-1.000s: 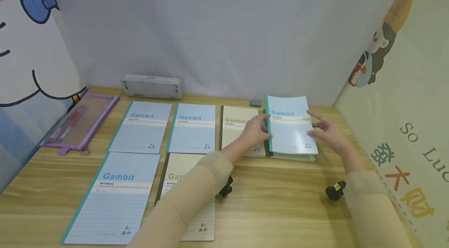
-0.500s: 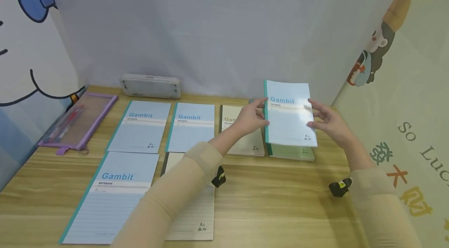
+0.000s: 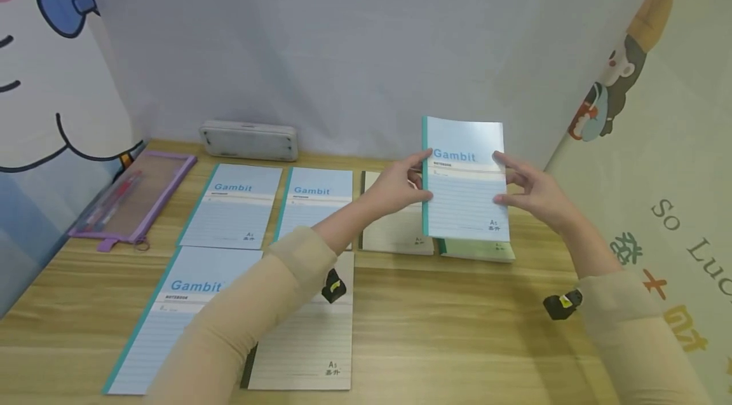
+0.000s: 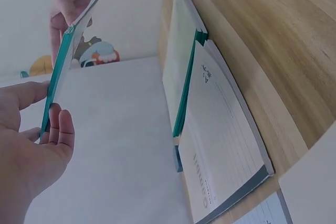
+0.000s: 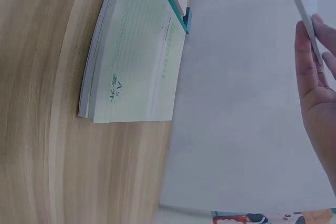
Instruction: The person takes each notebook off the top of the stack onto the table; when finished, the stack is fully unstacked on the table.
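Note:
A blue Gambit notebook (image 3: 466,201) with a teal spine is held up in the air between both hands, its cover facing me. My left hand (image 3: 397,185) pinches the spine edge, thumb on the front and fingers behind, as the left wrist view confirms. At the opposite edge my right hand (image 3: 532,195) grips the notebook the same way. Below it on the table lies a green notebook (image 5: 136,61) on top of a small stack, mostly covered in the head view. A beige notebook (image 4: 220,140) with a dark spine lies beside the stack, partly behind my left hand.
Left of these lie two blue notebooks (image 3: 231,208) in the back row. A larger-looking blue notebook (image 3: 143,348) and a beige notebook (image 3: 303,348) lie in front. A purple-edged mesh pouch (image 3: 166,201) with pens and a whitish case (image 3: 250,141) stand farther left. Behind is a pale curtain (image 3: 343,42).
Both hands have lifted the blue notebook off the stack, up and slightly left, uncovering part of the green notebook. The other notebooks stay in place.

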{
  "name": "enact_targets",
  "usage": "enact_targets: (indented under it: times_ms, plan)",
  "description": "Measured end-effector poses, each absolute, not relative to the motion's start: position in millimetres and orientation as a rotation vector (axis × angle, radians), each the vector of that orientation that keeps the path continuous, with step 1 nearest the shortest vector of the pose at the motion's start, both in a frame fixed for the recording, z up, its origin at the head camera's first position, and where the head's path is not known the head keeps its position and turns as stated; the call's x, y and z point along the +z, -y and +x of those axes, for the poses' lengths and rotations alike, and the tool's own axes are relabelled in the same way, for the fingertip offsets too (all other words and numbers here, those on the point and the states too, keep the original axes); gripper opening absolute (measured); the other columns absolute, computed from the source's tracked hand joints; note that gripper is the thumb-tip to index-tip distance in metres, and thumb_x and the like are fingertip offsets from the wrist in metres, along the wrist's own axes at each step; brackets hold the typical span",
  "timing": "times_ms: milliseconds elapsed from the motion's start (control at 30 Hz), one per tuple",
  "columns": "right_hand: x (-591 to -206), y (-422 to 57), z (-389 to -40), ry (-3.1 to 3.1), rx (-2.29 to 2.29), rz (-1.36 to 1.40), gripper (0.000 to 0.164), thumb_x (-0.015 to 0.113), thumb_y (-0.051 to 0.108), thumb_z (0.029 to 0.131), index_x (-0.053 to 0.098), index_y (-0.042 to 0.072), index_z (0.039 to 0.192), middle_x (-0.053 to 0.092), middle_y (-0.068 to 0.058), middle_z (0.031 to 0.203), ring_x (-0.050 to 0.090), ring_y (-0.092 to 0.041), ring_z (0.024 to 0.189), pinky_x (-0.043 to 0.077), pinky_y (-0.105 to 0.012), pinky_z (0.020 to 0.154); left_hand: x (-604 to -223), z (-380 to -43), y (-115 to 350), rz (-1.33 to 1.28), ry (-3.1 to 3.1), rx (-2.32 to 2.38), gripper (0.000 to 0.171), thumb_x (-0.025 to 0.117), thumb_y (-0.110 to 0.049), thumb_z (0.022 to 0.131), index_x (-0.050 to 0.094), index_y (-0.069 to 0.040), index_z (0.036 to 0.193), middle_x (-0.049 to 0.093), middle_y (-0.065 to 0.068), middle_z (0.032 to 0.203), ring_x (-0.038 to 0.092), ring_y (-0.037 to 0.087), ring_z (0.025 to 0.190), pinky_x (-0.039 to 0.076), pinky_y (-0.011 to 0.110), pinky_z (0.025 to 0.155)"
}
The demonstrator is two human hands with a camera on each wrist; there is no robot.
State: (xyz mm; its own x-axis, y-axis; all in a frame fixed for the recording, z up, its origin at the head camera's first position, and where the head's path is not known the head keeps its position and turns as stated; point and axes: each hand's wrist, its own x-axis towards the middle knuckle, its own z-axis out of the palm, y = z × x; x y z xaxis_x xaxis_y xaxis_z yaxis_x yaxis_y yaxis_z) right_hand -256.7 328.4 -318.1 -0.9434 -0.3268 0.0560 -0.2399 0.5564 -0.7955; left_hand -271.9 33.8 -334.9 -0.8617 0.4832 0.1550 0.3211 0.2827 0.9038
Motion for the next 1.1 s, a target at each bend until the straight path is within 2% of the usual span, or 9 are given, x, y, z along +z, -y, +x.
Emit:
enact_targets:
  times_ms: [267,500,700,967,1100]
  plan:
    - [-304,-311,-246,-2.679,-1.339,-0.557,0.082,0.072,0.013,0.084,0.025,0.023,0.151,0.044,-0.007,0.121,0.059,-0.008,0.099,0.053,-0.02,0.078,-326,-259,-10,0.833,-2.462,1.564,0.079,0.072,-0.011,0.083,0.03,-0.015,0.149,0.053,0.006,0.112,0.054,0.015,0.089,0.049,0.024,0.07]
    - [-301,-297,-231,-2.786,-1.159,-0.668,0.081,0.074,0.018,0.082,0.03,0.017,0.149,0.052,-0.008,0.109,0.055,-0.014,0.096,0.051,-0.016,0.075,-329,-245,9,0.916,-2.581,1.415,0.079,0.072,-0.019,0.084,0.029,-0.014,0.149,0.055,0.002,0.104,0.053,0.015,0.087,0.047,0.026,0.073]
    - [-309,-291,-222,-2.73,-1.128,-0.842,0.079,0.075,0.01,0.081,0.032,0.006,0.147,0.05,-0.007,0.106,0.052,-0.012,0.09,0.051,-0.018,0.072,-335,-228,25,0.946,-2.626,1.272,0.082,0.073,-0.024,0.083,0.025,-0.013,0.15,0.058,-0.003,0.094,0.055,0.017,0.088,0.045,0.028,0.07]
    - [-327,-281,-202,-2.722,-1.058,-0.828,0.077,0.077,0.018,0.079,0.038,0.008,0.145,0.054,-0.005,0.088,0.057,-0.011,0.08,0.052,-0.021,0.071,-348,-208,38,0.901,-2.618,1.191,0.082,0.075,-0.027,0.081,0.031,-0.012,0.148,0.058,-0.006,0.085,0.052,0.014,0.083,0.044,0.028,0.07]
    - [-343,-276,-189,-2.624,-1.128,-0.798,0.078,0.078,0.018,0.078,0.038,0.007,0.144,0.054,-0.006,0.088,0.057,-0.012,0.079,0.053,-0.022,0.071,-360,-196,43,0.859,-2.587,1.151,0.082,0.077,-0.028,0.079,0.033,-0.012,0.147,0.059,-0.005,0.081,0.053,0.016,0.077,0.044,0.028,0.07]
